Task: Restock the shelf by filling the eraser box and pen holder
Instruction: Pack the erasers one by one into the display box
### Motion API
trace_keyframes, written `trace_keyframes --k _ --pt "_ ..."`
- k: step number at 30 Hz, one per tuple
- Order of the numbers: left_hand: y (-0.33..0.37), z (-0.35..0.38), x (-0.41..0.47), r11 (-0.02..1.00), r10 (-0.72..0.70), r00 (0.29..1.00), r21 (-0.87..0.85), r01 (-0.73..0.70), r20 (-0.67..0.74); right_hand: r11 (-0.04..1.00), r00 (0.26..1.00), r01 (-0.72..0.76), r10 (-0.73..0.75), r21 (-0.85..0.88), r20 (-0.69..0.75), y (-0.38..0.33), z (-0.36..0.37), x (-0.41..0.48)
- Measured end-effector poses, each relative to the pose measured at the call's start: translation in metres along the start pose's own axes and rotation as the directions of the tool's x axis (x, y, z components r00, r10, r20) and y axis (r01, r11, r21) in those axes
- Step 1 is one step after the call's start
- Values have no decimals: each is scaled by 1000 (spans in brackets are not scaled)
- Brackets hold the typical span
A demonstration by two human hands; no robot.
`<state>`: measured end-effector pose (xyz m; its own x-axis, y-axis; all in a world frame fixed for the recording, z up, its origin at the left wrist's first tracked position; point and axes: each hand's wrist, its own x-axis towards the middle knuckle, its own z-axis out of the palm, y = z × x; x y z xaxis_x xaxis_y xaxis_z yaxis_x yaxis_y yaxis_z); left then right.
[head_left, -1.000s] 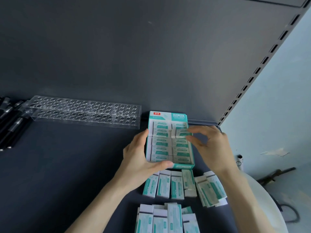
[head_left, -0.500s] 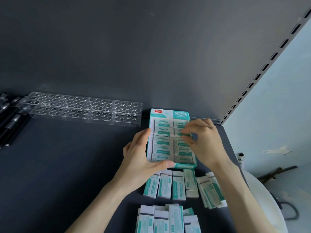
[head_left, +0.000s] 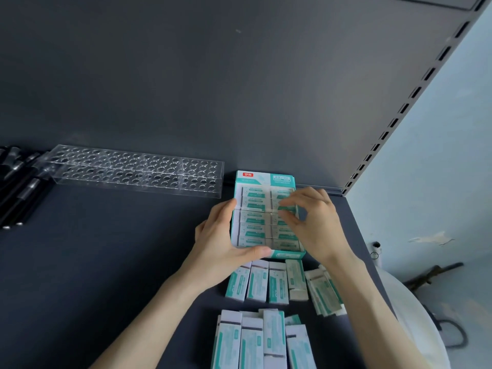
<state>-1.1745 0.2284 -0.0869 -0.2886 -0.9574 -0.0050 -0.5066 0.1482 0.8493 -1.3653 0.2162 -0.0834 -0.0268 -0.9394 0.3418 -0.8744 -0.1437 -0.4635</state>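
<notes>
1. One eraser box [head_left: 266, 179] sits between the two hands, its far end against the back panel [head_left: 213, 89]. The erasers inside lie in two columns.
2. The left hand [head_left: 218, 243] grips the box, fingers [head_left: 226, 211] on its left wall and thumb along its near edge.
3. The right hand [head_left: 316, 225] bends over the right column, and its fingers [head_left: 295, 198] and thumb pinch one eraser [head_left: 288, 209] there.
4. Just nearer than the thumbs, four loose erasers [head_left: 257, 280] lie side by side on the shelf [head_left: 106, 249]. A small tilted pile [head_left: 324, 291] lies under the right wrist.
5. Nearer still is a second group [head_left: 250, 342] of at least five, cut by the frame.
6. One clear pen holder [head_left: 133, 169] lies left of the fingers, close to the box but apart from it.
7. Several black pens [head_left: 18, 187] lie beyond the holder's left end. I cannot count them.
8. The shelf's right edge runs close beside the right hand. Bare shelf lies left of the left hand.
</notes>
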Motion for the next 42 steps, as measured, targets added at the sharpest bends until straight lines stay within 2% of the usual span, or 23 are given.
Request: trace_keyframes --k 3,7,9,11,14,23,30,32,34,36,39,42 --pt "7 -2 -6 999 25 999 35 -24 -26 992 998 -31 38 124 -53 -7 -11 -20" --pt "6 0 -29 989 86 980 136 -62 -179 956 994 -44 72 289 -86 -20 -24 -58" --pt "2 4 -46 989 90 962 138 -55 -257 946 995 -48 74 321 -70 -25 -24 -78" --pt "-2 8 -61 991 73 953 131 -35 -294 962 997 -29 49 273 -68 -28 -22 -95" --pt "-3 11 -76 989 39 963 147 1 -265 987 999 -6 12 163 -40 -31 -19 -113" --pt "0 2 -120 984 12 997 180 2 -76 995 993 39 -48 87 105 -43 -20 -144" --pt "-7 0 -129 994 31 992 112 -17 -120 992 985 11 -33 125 172 -45 -22 -143" --pt "-5 1 -131 996 44 987 82 -32 -154 980 982 -48 11 193 189 -48 -25 -143" --pt "-1 2 -132 998 57 976 30 -52 -211 911 968 -188 107 368 229 -51 -30 -142" --pt "4 2 -131 993 22 973 -107 -48 -230 793 961 -259 154 551 229 -54 -35 -139" --pt "10 0 -121 922 -43 982 -385 -31 -183 592 966 -257 177 764 189 -61 -42 -129" --pt "20 -1 -109 847 -33 993 -531 -32 -112 488 970 -234 176 841 168 -64 -46 -116"
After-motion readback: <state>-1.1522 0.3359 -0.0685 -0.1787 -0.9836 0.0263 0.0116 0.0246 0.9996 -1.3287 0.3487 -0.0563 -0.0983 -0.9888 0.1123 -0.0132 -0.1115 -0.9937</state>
